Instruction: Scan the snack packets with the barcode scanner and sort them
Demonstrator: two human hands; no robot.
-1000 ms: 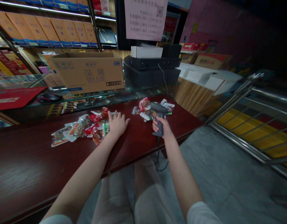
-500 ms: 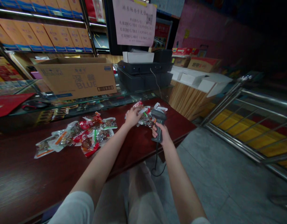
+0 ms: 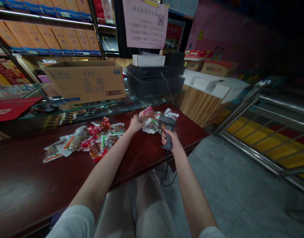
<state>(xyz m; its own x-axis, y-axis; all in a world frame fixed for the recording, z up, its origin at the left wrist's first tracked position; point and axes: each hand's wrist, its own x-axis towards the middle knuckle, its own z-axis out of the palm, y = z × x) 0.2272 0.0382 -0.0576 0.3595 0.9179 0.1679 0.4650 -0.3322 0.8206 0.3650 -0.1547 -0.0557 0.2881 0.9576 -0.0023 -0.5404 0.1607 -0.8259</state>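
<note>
In my right hand [image 3: 171, 140] is a dark grey handheld barcode scanner [image 3: 168, 127], upright by its grip, its head over the right pile. A cable hangs from its base past the table edge. My left hand [image 3: 136, 124] is at the left side of that pile of snack packets [image 3: 152, 125], fingers closed at the edge of a clear and red packet [image 3: 145, 114]; its fingertips are partly hidden. Left of my left forearm lies a second pile of snack packets [image 3: 97, 137], clear plastic with red, green and orange bands.
The dark red table [image 3: 20, 191] runs along a glass counter. On the counter are a cardboard box [image 3: 89, 87], a black mouse [image 3: 44, 108], a red folder [image 3: 13, 109] and black till equipment [image 3: 154, 84]. A metal railing [image 3: 285, 110] stands on the right.
My left hand has drawn left from on top of the right pile to its edge, uncovering more packets. My right hand keeps the scanner in about the same place. The view has shifted slightly.
</note>
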